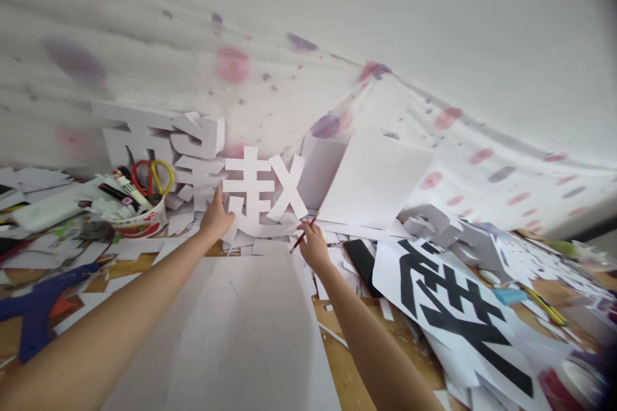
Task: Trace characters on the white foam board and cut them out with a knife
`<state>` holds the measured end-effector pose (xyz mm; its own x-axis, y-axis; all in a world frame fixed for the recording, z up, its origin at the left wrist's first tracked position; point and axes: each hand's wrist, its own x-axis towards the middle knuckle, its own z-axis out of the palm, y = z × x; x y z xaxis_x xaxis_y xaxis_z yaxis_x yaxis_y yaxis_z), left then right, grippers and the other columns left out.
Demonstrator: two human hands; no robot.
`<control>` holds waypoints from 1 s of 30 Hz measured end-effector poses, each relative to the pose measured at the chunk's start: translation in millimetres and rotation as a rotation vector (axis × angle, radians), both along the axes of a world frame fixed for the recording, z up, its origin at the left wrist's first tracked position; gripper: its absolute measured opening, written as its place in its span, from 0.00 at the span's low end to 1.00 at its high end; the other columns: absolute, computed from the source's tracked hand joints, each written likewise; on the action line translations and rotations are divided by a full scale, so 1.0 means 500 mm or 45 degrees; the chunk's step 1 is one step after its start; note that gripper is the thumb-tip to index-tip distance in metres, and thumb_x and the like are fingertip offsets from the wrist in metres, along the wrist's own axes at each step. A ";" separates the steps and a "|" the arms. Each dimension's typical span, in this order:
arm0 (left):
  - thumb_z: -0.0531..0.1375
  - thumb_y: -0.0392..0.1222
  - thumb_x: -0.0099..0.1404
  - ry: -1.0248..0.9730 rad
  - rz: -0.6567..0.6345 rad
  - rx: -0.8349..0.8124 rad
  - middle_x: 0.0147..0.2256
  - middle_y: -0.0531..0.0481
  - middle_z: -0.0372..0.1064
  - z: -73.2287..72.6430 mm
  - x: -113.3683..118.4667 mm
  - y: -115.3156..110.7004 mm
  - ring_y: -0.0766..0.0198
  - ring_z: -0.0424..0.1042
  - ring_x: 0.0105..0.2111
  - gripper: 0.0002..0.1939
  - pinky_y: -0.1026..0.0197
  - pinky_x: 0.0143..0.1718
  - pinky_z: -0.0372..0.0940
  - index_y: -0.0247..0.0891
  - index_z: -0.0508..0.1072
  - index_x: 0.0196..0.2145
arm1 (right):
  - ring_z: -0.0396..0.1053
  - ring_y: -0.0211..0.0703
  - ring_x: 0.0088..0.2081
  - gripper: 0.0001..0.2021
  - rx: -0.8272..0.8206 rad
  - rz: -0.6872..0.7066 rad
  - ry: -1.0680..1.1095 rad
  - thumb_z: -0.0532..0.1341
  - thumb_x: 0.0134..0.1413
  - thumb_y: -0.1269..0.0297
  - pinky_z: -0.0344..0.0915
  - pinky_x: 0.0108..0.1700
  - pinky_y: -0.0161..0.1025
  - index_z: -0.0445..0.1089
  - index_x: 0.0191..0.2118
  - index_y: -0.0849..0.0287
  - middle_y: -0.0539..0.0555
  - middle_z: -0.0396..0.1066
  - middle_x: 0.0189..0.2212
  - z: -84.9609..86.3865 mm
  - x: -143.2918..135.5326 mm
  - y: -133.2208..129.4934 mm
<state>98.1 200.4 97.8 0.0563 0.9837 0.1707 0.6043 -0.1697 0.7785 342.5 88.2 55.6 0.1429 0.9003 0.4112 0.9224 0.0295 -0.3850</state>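
Note:
A white cut-out Chinese character (250,183) stands upright over the table, facing me. My left hand (218,217) grips its left edge, index finger up along it and thumb toward the front. My right hand (313,244) is at the character's lower right tip, with a dark red pencil (297,243) held slanting between the fingers. Whether those fingers also pinch the tip I cannot tell. Below both hands lies a large white sheet (241,327) with faint pencil lines.
Left are a tub (144,221) of pens and scissors (153,176) and a blue glue gun (48,302). Behind stand white three-dimensional letters (193,141) and white boards (371,180). Right are a black phone-like slab (361,266), a printed character sheet (457,308), a yellow cutter (547,308) and paper scraps.

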 end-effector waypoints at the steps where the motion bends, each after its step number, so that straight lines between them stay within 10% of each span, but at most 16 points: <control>1: 0.56 0.35 0.54 -0.007 0.009 0.008 0.55 0.36 0.56 0.002 -0.001 -0.004 0.48 0.59 0.53 0.41 0.48 0.51 0.58 0.34 0.40 0.61 | 0.58 0.48 0.49 0.19 0.003 0.010 0.012 0.50 0.43 0.81 0.58 0.50 0.45 0.64 0.42 0.59 0.57 0.65 0.44 0.003 -0.012 -0.007; 7: 0.54 0.40 0.57 -0.080 -0.140 0.082 0.53 0.42 0.59 0.008 0.002 -0.093 0.57 0.60 0.53 0.31 0.55 0.50 0.58 0.38 0.51 0.57 | 0.63 0.45 0.43 0.16 0.005 0.117 0.106 0.51 0.48 0.76 0.63 0.44 0.42 0.62 0.44 0.58 0.55 0.68 0.39 0.024 -0.103 -0.057; 11: 0.52 0.51 0.58 -0.106 -0.544 -0.089 0.44 0.46 0.68 -0.025 -0.009 -0.200 0.60 0.69 0.42 0.21 0.58 0.42 0.62 0.41 0.63 0.48 | 0.64 0.44 0.41 0.14 0.000 0.318 0.225 0.52 0.50 0.74 0.63 0.44 0.41 0.63 0.43 0.58 0.54 0.68 0.38 0.033 -0.171 -0.091; 16: 0.43 0.52 0.63 -0.037 -0.632 -0.190 0.26 0.52 0.67 -0.074 -0.055 -0.279 0.62 0.66 0.28 0.20 0.60 0.33 0.59 0.40 0.69 0.31 | 0.63 0.44 0.43 0.18 -0.040 0.447 0.210 0.52 0.48 0.76 0.62 0.46 0.41 0.64 0.46 0.57 0.54 0.70 0.39 0.021 -0.238 -0.119; 24: 0.49 0.56 0.59 -0.047 -0.708 -0.409 0.19 0.57 0.57 -0.080 -0.119 -0.310 0.67 0.57 0.20 0.18 0.65 0.22 0.52 0.39 0.65 0.26 | 0.64 0.45 0.43 0.27 -0.184 0.613 0.190 0.54 0.48 0.76 0.63 0.45 0.42 0.56 0.56 0.55 0.55 0.69 0.41 0.002 -0.279 -0.158; 30: 0.48 0.51 0.59 0.341 -0.238 -0.071 0.28 0.53 0.67 -0.045 -0.209 -0.241 0.64 0.64 0.27 0.15 0.63 0.28 0.54 0.41 0.69 0.30 | 0.66 0.38 0.37 0.33 0.009 0.483 0.513 0.51 0.50 0.74 0.67 0.41 0.40 0.41 0.61 0.51 0.56 0.63 0.47 -0.029 -0.243 -0.180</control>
